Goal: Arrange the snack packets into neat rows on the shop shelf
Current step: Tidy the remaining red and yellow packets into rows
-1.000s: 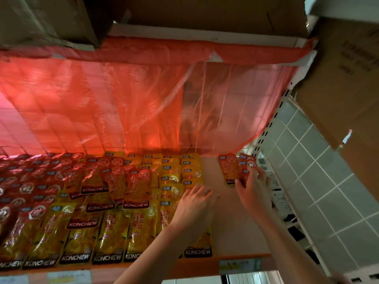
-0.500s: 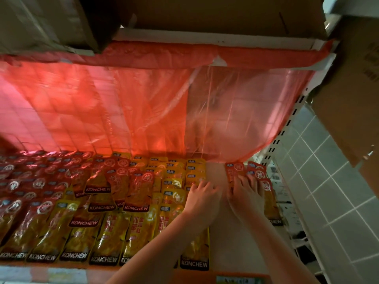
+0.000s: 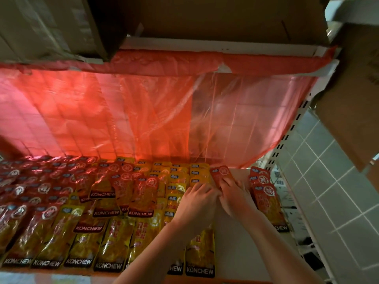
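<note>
Red packet (image 3: 220, 174) under right hand (image 3: 235, 198)

red packet (image 3: 220, 174) shifted left, seemingly beside yellow row (image 3: 200, 175)

pale shelf (image 3: 231, 238) carries overlapping rows of snack packets (image 3: 114, 240).
</note>
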Motion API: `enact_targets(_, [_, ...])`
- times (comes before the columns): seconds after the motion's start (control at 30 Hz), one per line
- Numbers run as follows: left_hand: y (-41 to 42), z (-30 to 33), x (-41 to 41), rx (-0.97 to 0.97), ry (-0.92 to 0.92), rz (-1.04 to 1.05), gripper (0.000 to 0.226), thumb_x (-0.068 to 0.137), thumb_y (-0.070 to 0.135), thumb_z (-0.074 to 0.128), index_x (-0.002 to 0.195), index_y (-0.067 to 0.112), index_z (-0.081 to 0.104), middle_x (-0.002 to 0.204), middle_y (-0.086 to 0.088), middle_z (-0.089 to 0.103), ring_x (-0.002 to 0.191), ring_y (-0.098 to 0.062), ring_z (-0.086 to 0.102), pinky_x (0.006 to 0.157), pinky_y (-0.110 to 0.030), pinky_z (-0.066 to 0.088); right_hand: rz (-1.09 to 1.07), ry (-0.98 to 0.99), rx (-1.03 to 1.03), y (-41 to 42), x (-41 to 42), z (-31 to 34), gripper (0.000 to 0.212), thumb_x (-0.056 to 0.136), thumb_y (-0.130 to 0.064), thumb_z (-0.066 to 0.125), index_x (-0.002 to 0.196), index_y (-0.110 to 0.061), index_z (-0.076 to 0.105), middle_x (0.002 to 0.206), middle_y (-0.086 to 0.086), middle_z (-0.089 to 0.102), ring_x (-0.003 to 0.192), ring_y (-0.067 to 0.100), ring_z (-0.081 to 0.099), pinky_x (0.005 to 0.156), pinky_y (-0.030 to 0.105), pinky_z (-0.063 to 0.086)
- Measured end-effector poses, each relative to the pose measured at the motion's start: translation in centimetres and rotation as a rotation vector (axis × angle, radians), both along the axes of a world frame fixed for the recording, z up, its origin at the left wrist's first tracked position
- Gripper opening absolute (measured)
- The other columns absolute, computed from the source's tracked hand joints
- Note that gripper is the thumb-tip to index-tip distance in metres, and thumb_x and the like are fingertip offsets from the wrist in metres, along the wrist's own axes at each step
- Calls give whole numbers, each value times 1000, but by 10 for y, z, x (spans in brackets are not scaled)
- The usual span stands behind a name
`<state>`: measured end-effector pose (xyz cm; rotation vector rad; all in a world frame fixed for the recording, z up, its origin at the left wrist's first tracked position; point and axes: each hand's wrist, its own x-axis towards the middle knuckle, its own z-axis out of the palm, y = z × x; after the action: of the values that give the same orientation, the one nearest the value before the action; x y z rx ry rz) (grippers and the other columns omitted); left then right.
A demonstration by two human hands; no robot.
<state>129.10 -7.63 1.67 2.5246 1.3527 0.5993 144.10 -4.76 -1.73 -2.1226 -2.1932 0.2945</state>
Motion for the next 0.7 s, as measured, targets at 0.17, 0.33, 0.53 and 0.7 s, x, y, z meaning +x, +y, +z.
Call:
enact_targets(0.17, [-2, -1, -22, 28, -48, 29, 29, 94, 19, 47, 122, 19, 56, 126, 5, 55, 120, -13, 46, 101, -33, 41, 63, 123, -4, 1, 3, 6, 51, 96, -39, 46, 139, -13, 38, 147, 4, 32, 136, 23, 25, 113, 35, 11])
enact_targets(0.33, [-4, -4, -46, 87, -97, 89, 25, 92, 13, 52, 114, 19, 63, 115, 7, 62, 113, -12, 52, 94, -32, 48, 43, 180, -25, -3, 11, 0, 59, 89, -30, 61, 141, -15, 39, 144, 4, 37, 133, 24, 29, 112, 36, 18])
enact_targets(0.53, [-5, -4, -81, 119, -95, 198, 25, 80, 8, 66, 102, 20, 67, 103, 7, 66, 99, -14, 60, 82, -32, 53, 22, 207, 33, -2, 10, -3, 54, 91, -21, 58, 141, -16, 39, 144, 2, 39, 133, 20, 31, 111, 30, 18])
enact_targets(0.7, [-8, -4, -121, 203, -127, 450, 35, 68, -1, 74, 99, 14, 69, 94, -1, 68, 87, -21, 63, 73, -35, 52, 13, 207, -100, -1, 9, -1, 60, 92, -38, 54, 145, -17, 33, 148, 1, 31, 137, 21, 23, 113, 36, 20])
